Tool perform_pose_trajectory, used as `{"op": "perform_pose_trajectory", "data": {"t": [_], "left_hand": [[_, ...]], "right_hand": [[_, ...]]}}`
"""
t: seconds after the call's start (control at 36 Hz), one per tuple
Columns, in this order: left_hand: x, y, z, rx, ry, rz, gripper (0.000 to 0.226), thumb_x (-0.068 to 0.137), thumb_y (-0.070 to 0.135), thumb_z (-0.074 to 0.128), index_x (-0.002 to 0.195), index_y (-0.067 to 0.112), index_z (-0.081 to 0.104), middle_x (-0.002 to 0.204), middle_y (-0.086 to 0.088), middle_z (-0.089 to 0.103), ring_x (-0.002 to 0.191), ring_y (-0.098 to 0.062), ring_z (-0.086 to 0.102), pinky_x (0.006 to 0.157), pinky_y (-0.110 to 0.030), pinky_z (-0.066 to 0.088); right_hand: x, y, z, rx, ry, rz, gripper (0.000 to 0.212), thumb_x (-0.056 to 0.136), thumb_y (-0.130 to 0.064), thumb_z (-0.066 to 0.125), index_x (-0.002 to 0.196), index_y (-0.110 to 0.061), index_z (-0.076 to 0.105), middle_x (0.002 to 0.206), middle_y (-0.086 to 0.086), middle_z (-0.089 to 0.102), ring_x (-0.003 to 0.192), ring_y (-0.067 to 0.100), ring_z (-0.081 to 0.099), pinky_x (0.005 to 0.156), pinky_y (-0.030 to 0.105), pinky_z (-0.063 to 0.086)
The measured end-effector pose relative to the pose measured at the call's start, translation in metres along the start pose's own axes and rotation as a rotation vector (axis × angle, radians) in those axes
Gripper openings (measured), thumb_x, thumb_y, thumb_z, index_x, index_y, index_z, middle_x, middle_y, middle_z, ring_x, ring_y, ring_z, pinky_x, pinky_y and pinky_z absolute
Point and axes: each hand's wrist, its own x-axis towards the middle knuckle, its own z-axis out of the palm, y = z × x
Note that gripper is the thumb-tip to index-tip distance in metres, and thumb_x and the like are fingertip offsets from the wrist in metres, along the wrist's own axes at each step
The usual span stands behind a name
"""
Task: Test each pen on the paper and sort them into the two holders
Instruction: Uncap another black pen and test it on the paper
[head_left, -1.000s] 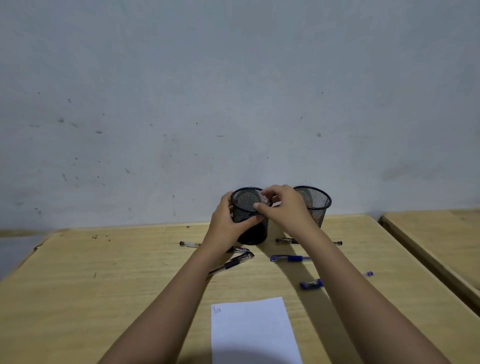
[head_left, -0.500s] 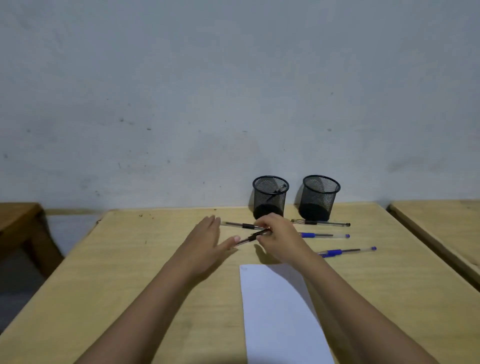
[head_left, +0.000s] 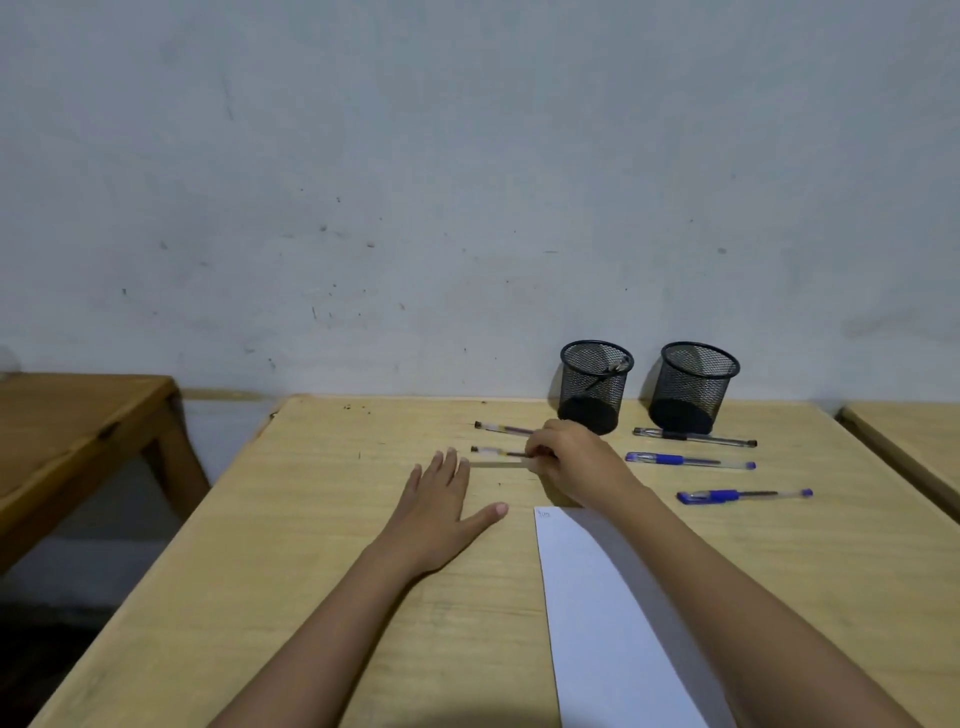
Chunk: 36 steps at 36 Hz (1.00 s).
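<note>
The pen (head_left: 498, 451), at 11 o'clock of the paper (head_left: 613, 623), looks light, stiff and slick; the right hand (head_left: 576, 462) pinches its barrel. The left hand (head_left: 441, 499) lies open, flat.

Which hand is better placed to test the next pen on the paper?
Right. The right hand already pinches a pen just beyond the paper; the left hand lies flat and open on the desk.
</note>
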Motion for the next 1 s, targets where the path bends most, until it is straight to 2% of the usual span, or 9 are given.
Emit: {"op": "perform_pose_trajectory", "data": {"t": [0.08,0.19,0.25,0.31,0.36,0.47,0.61,0.89,1.0], "left_hand": [[-0.002,0.003,-0.006,-0.077,0.009,0.002,0.080,0.091,0.061,0.033,0.148,0.008,0.015,0.159,-0.008,0.004,0.147,-0.020,-0.003,0.119,-0.038,-0.002],[-0.007,0.015,-0.018,-0.393,0.116,0.050,0.057,0.093,0.046,0.046,0.135,0.009,0.040,0.146,-0.001,0.034,0.137,-0.016,0.030,0.107,-0.026,0.025],[-0.011,0.026,-0.023,-0.667,0.159,0.047,0.051,0.092,0.042,0.052,0.134,0.014,0.044,0.137,0.009,0.040,0.125,-0.008,0.044,0.099,-0.020,0.036],[-0.015,0.035,-0.028,-0.879,0.251,0.081,0.032,0.091,0.031,0.058,0.120,0.019,0.057,0.123,0.003,0.055,0.107,-0.008,0.056,0.081,-0.011,0.047],[-0.018,0.041,-0.036,-0.873,0.374,0.146,0.015,0.090,0.019,0.060,0.103,0.025,0.064,0.107,0.003,0.064,0.095,-0.008,0.060,0.072,-0.010,0.047],[-0.021,0.042,-0.048,-0.940,0.512,0.216,0.020,0.084,0.009,0.067,0.083,0.029,0.067,0.086,0.012,0.069,0.077,0.003,0.061,0.071,-0.011,0.046],[-0.026,0.048,-0.056,-1.026,0.446,0.255,0.016,0.080,0.005,0.070,0.084,0.021,0.071,0.083,0.007,0.072,0.074,0.001,0.064,0.072,-0.011,0.047],[-0.033,0.051,-0.064,-1.036,0.355,0.281,0.014,0.080,0.006,0.069,0.086,0.017,0.074,0.077,0.000,0.074,0.071,-0.012,0.069,0.076,-0.023,0.055],[-0.034,0.056,-0.066,-1.027,0.289,0.280,0.014,0.081,0.003,0.068,0.087,0.013,0.074,0.072,0.004,0.074,0.066,-0.010,0.068,0.070,-0.018,0.054]], "right_hand": [[0.000,-0.013,-0.003,0.329,0.166,0.053,0.009,0.083,-0.009,0.064,0.091,-0.007,0.067,0.089,0.005,0.063,0.081,0.016,0.058,0.075,0.026,0.046],[-0.005,-0.036,-0.012,0.668,0.288,0.178,0.006,0.081,-0.010,0.068,0.083,-0.010,0.062,0.079,-0.001,0.062,0.072,0.007,0.059,0.071,0.014,0.048],[-0.009,-0.042,-0.014,0.834,0.304,0.238,0.013,0.081,-0.009,0.068,0.076,-0.014,0.057,0.076,-0.001,0.062,0.071,0.010,0.062,0.075,0.020,0.052],[-0.015,-0.046,-0.017,1.031,0.317,0.257,0.011,0.083,-0.007,0.066,0.078,-0.010,0.057,0.078,0.005,0.065,0.074,0.014,0.067,0.080,0.029,0.056],[-0.020,-0.050,-0.022,1.249,0.347,0.285,0.007,0.084,-0.003,0.063,0.087,-0.001,0.057,0.080,0.010,0.065,0.074,0.012,0.068,0.077,0.025,0.057],[-0.031,-0.053,-0.030,1.526,0.401,0.321,0.006,0.084,0.002,0.062,0.086,-0.002,0.057,0.082,0.010,0.062,0.076,0.016,0.067,0.071,0.019,0.055],[-0.042,-0.051,-0.036,1.439,0.304,0.241,0.012,0.079,-0.002,0.068,0.079,-0.012,0.062,0.080,0.005,0.066,0.079,0.019,0.063,0.077,0.027,0.051],[-0.051,-0.049,-0.062,1.365,0.263,0.224,0.012,0.078,0.004,0.065,0.073,-0.007,0.063,0.070,0.009,0.066,0.072,0.021,0.066,0.078,0.027,0.057],[-0.054,-0.049,-0.060,1.340,0.263,0.224,0.011,0.078,0.002,0.066,0.073,-0.007,0.064,0.067,0.005,0.067,0.068,0.016,0.065,0.070,0.021,0.054]]}}
